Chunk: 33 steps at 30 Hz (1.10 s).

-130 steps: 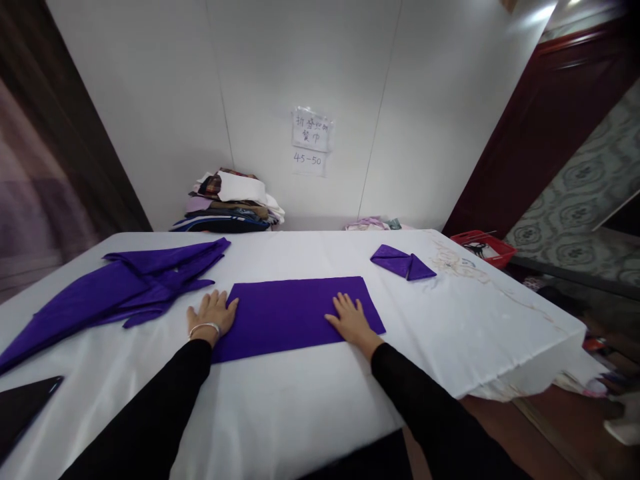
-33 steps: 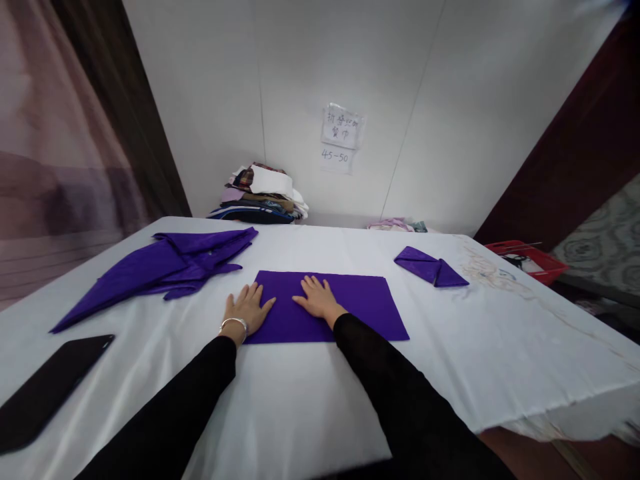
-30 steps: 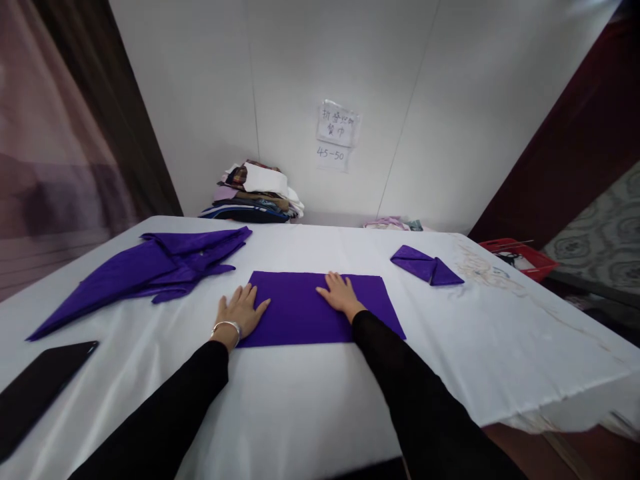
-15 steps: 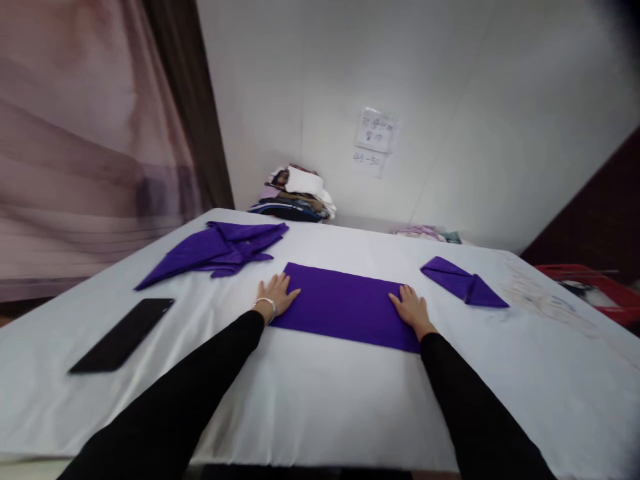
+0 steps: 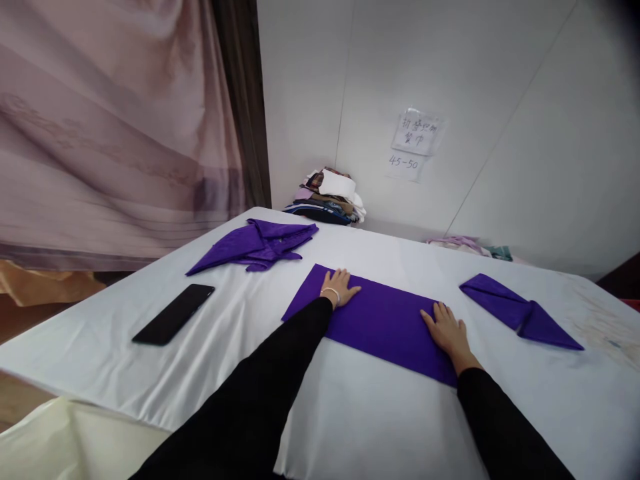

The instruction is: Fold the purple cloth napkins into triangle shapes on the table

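Observation:
A purple napkin (image 5: 385,320), folded into a flat long rectangle, lies on the white-covered table in front of me. My left hand (image 5: 339,288), with a bracelet at the wrist, rests on its left part with fingers spread. Flat on the right end, near the far corner, is my right hand (image 5: 449,331), fingers apart. Neither hand grips anything. To the right, apart from the rectangle, lies a purple napkin folded to pointed ends (image 5: 520,312). Loosely heaped purple napkins (image 5: 255,243) lie at the far left.
A black phone (image 5: 174,315) lies on the table's left side. Against the wall stands a pile of folded clothes (image 5: 327,197), with more cloth (image 5: 463,245) farther right. A pink curtain (image 5: 115,133) hangs at left. Paper signs (image 5: 416,133) are on the wall.
My left hand has slid from the napkin's left edge inward onto its surface. My right hand stays near the right end. The view has turned left, shifting everything rightward.

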Each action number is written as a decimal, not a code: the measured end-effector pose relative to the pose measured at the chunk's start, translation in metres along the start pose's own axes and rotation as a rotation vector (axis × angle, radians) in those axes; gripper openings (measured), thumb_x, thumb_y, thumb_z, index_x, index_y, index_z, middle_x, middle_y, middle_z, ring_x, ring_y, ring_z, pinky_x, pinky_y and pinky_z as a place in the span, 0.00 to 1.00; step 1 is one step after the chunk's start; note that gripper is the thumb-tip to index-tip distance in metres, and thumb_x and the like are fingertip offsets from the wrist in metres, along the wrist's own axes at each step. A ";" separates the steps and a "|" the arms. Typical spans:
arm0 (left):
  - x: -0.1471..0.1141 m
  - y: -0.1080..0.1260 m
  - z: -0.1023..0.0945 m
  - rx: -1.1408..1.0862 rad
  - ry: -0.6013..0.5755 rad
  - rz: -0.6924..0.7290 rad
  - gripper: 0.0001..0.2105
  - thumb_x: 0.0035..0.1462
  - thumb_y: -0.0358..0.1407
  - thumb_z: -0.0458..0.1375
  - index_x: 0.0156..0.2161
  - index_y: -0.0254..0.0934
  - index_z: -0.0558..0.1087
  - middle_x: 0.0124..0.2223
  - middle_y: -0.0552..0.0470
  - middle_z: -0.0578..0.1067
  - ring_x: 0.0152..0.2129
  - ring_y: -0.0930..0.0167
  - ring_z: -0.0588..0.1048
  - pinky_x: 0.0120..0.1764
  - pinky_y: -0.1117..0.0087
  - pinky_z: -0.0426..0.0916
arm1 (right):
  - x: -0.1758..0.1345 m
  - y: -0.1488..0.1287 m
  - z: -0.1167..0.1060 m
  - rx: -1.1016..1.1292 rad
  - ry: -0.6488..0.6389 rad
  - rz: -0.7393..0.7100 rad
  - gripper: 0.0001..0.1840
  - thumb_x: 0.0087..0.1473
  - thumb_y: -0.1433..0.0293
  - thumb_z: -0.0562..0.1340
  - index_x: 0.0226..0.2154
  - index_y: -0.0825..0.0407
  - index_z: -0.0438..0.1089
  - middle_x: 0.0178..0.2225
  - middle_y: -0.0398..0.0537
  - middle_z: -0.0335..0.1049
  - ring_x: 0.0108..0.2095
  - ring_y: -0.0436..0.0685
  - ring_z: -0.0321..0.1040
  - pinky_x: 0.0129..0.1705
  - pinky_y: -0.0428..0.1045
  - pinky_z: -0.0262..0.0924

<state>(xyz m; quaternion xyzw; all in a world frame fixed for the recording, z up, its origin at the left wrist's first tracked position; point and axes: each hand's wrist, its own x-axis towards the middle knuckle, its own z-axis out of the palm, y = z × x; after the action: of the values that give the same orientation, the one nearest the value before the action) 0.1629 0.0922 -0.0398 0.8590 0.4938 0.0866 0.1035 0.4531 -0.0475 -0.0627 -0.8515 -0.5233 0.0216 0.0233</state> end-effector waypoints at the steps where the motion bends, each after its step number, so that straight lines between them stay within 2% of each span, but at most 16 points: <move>1: 0.001 -0.015 -0.004 0.006 0.009 -0.036 0.35 0.59 0.54 0.35 0.62 0.28 0.52 0.65 0.39 0.49 0.62 0.58 0.45 0.59 0.51 0.38 | 0.000 0.000 0.000 0.000 0.002 -0.001 0.38 0.57 0.52 0.38 0.62 0.57 0.44 0.65 0.49 0.37 0.64 0.59 0.33 0.60 0.64 0.35; 4: -0.003 -0.057 -0.017 0.035 0.016 -0.166 0.35 0.59 0.53 0.36 0.62 0.28 0.52 0.65 0.38 0.49 0.61 0.56 0.45 0.58 0.47 0.39 | 0.000 0.000 0.002 0.006 0.000 -0.001 0.38 0.57 0.51 0.38 0.62 0.57 0.45 0.65 0.49 0.37 0.64 0.59 0.33 0.60 0.64 0.35; 6: -0.011 -0.078 -0.024 0.072 0.025 -0.261 0.33 0.59 0.53 0.36 0.62 0.31 0.52 0.65 0.41 0.48 0.62 0.58 0.45 0.59 0.48 0.39 | 0.001 0.001 0.003 0.015 -0.006 -0.003 0.38 0.57 0.51 0.38 0.62 0.57 0.45 0.65 0.49 0.37 0.64 0.59 0.34 0.60 0.64 0.35; 10: -0.034 -0.095 -0.031 0.115 0.028 -0.329 0.31 0.59 0.51 0.35 0.62 0.34 0.52 0.66 0.45 0.48 0.62 0.61 0.44 0.59 0.49 0.39 | 0.004 0.004 -0.001 0.040 -0.009 -0.010 0.38 0.57 0.51 0.39 0.62 0.57 0.44 0.65 0.51 0.37 0.64 0.60 0.33 0.60 0.65 0.34; 13: -0.052 -0.089 -0.031 0.114 0.018 -0.352 0.32 0.59 0.51 0.35 0.62 0.33 0.51 0.66 0.44 0.47 0.62 0.61 0.44 0.59 0.49 0.40 | 0.000 -0.006 -0.011 0.062 -0.021 0.020 0.37 0.58 0.51 0.39 0.62 0.57 0.46 0.65 0.53 0.38 0.64 0.62 0.33 0.59 0.66 0.33; 15: -0.063 -0.075 -0.027 0.123 0.034 -0.352 0.34 0.58 0.53 0.35 0.63 0.32 0.50 0.66 0.42 0.45 0.62 0.58 0.44 0.58 0.47 0.41 | -0.013 -0.028 -0.019 0.075 -0.023 0.025 0.37 0.58 0.51 0.40 0.61 0.58 0.48 0.64 0.56 0.38 0.64 0.65 0.32 0.58 0.68 0.31; 18: -0.076 -0.044 -0.015 0.170 0.043 -0.222 0.36 0.57 0.56 0.35 0.63 0.32 0.50 0.66 0.42 0.43 0.62 0.57 0.42 0.58 0.45 0.39 | -0.043 -0.086 -0.022 0.135 -0.027 -0.176 0.37 0.58 0.51 0.40 0.62 0.58 0.46 0.65 0.56 0.37 0.64 0.64 0.29 0.59 0.67 0.27; 21: -0.087 -0.017 -0.005 0.184 -0.027 -0.041 0.34 0.57 0.54 0.37 0.63 0.36 0.51 0.66 0.46 0.46 0.62 0.58 0.42 0.58 0.46 0.38 | -0.071 -0.146 -0.017 0.226 -0.029 -0.418 0.38 0.58 0.49 0.40 0.62 0.55 0.45 0.64 0.54 0.39 0.64 0.62 0.31 0.60 0.65 0.25; 22: -0.089 -0.014 -0.004 0.177 -0.046 -0.011 0.33 0.57 0.54 0.37 0.63 0.37 0.51 0.66 0.46 0.47 0.62 0.59 0.43 0.58 0.46 0.39 | -0.078 -0.159 -0.015 0.243 -0.029 -0.495 0.37 0.58 0.49 0.39 0.62 0.54 0.45 0.64 0.54 0.40 0.64 0.61 0.31 0.61 0.64 0.25; 24: -0.092 -0.017 -0.006 0.165 -0.054 0.008 0.32 0.58 0.53 0.38 0.62 0.39 0.52 0.66 0.47 0.48 0.62 0.59 0.44 0.58 0.46 0.40 | -0.087 -0.168 -0.013 0.255 -0.038 -0.555 0.38 0.58 0.48 0.39 0.62 0.53 0.45 0.64 0.53 0.40 0.64 0.60 0.32 0.61 0.63 0.24; 27: -0.094 -0.042 -0.016 0.170 -0.032 -0.051 0.31 0.58 0.52 0.37 0.62 0.39 0.53 0.65 0.46 0.49 0.62 0.58 0.44 0.57 0.46 0.43 | -0.088 -0.140 -0.015 0.230 -0.041 -0.496 0.39 0.57 0.46 0.39 0.62 0.52 0.45 0.64 0.51 0.39 0.64 0.60 0.30 0.61 0.63 0.24; 30: -0.097 -0.073 -0.027 0.196 -0.018 -0.151 0.32 0.58 0.51 0.36 0.63 0.35 0.51 0.66 0.46 0.48 0.62 0.59 0.44 0.57 0.47 0.43 | -0.086 -0.086 -0.019 0.167 -0.036 -0.338 0.38 0.58 0.47 0.40 0.62 0.53 0.44 0.65 0.51 0.38 0.64 0.61 0.29 0.61 0.63 0.25; 33: -0.103 -0.093 -0.032 0.201 -0.014 -0.215 0.31 0.58 0.49 0.35 0.63 0.35 0.50 0.66 0.46 0.47 0.62 0.59 0.45 0.57 0.46 0.43 | -0.089 -0.032 -0.020 0.098 -0.027 -0.185 0.36 0.59 0.50 0.41 0.63 0.54 0.43 0.65 0.52 0.36 0.64 0.61 0.29 0.60 0.63 0.27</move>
<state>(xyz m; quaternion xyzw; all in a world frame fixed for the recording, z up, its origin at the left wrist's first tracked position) 0.0265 0.0519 -0.0381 0.8078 0.5884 0.0192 0.0288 0.3856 -0.1126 -0.0393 -0.7969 -0.5984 0.0564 0.0600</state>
